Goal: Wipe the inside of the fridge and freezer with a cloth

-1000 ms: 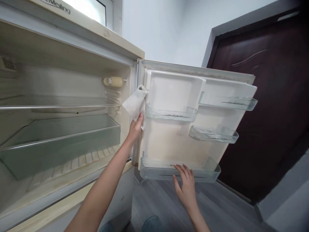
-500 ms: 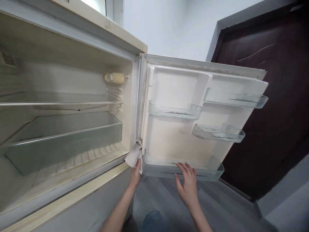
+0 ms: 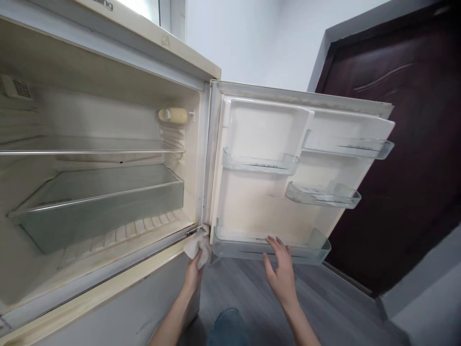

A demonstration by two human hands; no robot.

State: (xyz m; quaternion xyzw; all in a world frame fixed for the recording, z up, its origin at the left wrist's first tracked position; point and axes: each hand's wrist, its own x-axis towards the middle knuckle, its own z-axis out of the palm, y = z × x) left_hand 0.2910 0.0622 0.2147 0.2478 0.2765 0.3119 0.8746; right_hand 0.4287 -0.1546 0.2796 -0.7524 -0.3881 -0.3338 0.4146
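At the far left, the open fridge cabinet [image 3: 101, 158] stood bare, with a glass shelf [image 3: 90, 150] running across it and a clear drawer [image 3: 101, 202] below. A small yellowish lamp housing [image 3: 173, 115] sat on the inner right wall.

Further right, at the bottom of the hinge side where cabinet and door meet, the left hand [image 3: 193, 275] was closed around a crumpled white cloth [image 3: 198, 245]. The cloth was pressed against the lower end of the door seal [image 3: 208, 158], whose long axis ran upright from that corner to the top of the door. The cloth lay just above and ahead of the left hand, and the left hand was clearly the nearer of the two to the seal; nothing stood between cloth and seal.

Right of that, the open fridge door [image 3: 259, 202] faced the camera. The right hand [image 3: 280, 269] lay flat with its fingers spread loosely, holding nothing, its fingertips touching the front rim of the bottom door bin [image 3: 306, 252]. Above it hung three more clear bins: one at upper left [image 3: 261, 163], one at upper right [image 3: 349, 146], and a smaller one between them in height [image 3: 324, 196].

At the far right stood a dark brown room door [image 3: 406, 144], well apart from the hands, with grey floor [image 3: 324, 307] beneath.
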